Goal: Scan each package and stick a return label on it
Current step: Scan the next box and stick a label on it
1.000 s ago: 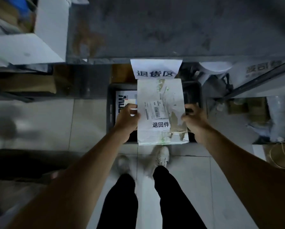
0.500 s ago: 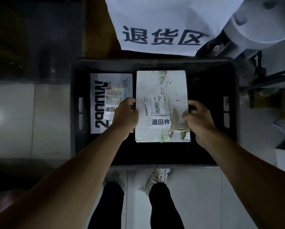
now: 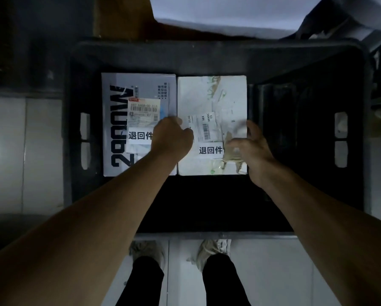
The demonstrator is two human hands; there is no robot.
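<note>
A white package with a barcode slip and a return label lies flat in a black crate. It sits tight against a grey package on its left, which carries its own return label. My left hand is curled at the white package's left edge, over the seam between the two packages. At the package's right edge my right hand has loose, spread, blurred fingers resting lightly on the surface.
The crate stands on a pale tiled floor, and its right and near parts are dark and bare. A white paper sign hangs above the crate's far rim. My shoes are just before the near rim.
The white package has gone down from above the crate to the crate floor beside the grey package. My right hand's fingers have loosened from its edge. The camera has come closer.
</note>
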